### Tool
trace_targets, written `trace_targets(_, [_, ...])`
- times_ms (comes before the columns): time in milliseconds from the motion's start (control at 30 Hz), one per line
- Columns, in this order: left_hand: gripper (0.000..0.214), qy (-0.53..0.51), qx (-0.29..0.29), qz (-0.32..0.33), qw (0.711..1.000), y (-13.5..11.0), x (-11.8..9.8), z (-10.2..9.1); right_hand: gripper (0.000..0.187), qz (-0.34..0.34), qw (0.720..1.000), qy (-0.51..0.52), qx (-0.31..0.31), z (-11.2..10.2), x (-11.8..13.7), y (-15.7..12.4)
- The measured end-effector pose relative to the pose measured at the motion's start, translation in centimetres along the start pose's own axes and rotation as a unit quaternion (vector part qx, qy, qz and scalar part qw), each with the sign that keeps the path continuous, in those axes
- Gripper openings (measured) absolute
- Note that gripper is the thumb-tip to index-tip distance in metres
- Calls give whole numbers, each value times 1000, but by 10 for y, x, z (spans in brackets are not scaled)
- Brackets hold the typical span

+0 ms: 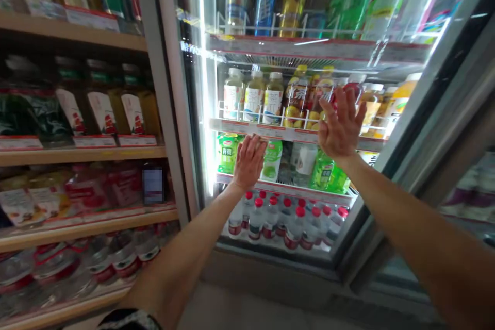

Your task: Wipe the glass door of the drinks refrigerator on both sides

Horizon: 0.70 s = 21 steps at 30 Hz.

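Note:
My left hand (249, 161) reaches to the front edge of the middle shelf (286, 132) in a lit drinks cooler. Its fingers are stretched forward, with nothing seen in them, and a green-labelled bottle (272, 160) is just to its right. Higher and to the right, my right hand (342, 126) is raised with fingers spread and holds nothing. Behind it stand iced tea bottles (297, 95) with yellow caps and a red-capped bottle, partly covered by the fingers. Whether either hand touches the shelf or glass, I cannot tell.
Cans (265, 7) and large bottles fill the cooler's upper shelf. Red-capped water bottles (273, 216) crowd its bottom. A slanted metal frame (410, 118) borders the right side. Wooden shelves (85, 154) with more bottles stand to the left.

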<state>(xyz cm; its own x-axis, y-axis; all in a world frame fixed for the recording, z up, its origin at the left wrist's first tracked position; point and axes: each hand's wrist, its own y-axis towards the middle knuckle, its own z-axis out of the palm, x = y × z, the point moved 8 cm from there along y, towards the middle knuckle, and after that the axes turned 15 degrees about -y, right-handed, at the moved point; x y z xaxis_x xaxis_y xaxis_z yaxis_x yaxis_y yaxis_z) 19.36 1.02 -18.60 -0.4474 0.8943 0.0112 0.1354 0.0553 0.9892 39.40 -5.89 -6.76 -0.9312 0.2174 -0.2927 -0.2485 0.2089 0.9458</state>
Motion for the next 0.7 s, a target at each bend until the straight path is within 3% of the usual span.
trace_targets(33, [38, -6, 19, 17, 1000, -4, -1, -1, 49, 0, 1000, -6, 0, 0, 0, 0])
trace_targets(100, [39, 1, -3, -17, 1000, -10, 21, -22, 49, -1, 1000, -17, -1, 1, 0, 2])
trace_targets(200, [46, 48, -157, -178, 970, -23, 77, -75, 49, 4, 999, -32, 2, 2, 1, 3])
trace_targets(267, [50, 55, -201, -213, 955, -30, 89, -86, 49, 6, 999, -39, 14, 4, 1, 4])
trace_targets(300, [51, 55, -204, -214, 954, -32, 86, -83, 48, 7, 999, -40, 21, 4, 1, 4])
trace_targets(367, [50, 41, -150, -179, 971, -32, 66, -62, 48, 7, 999, -40, 34, 5, 2, 4])
trace_targets(467, [42, 7, 22, -52, 998, -32, 24, -17, 48, 9, 998, -34, 48, 5, 1, 4])
trace_targets(533, [40, -3, 87, 8, 996, -34, 11, -6, 49, 9, 998, -31, 51, 5, 1, 4])
trace_targets(600, [44, 9, 40, -10, 999, -31, 19, -18, 49, 10, 998, -32, 51, 5, 1, 5])
trace_targets(700, [53, 31, -105, -90, 990, -30, 34, -43, 50, 11, 998, -38, 47, 6, 1, 5])
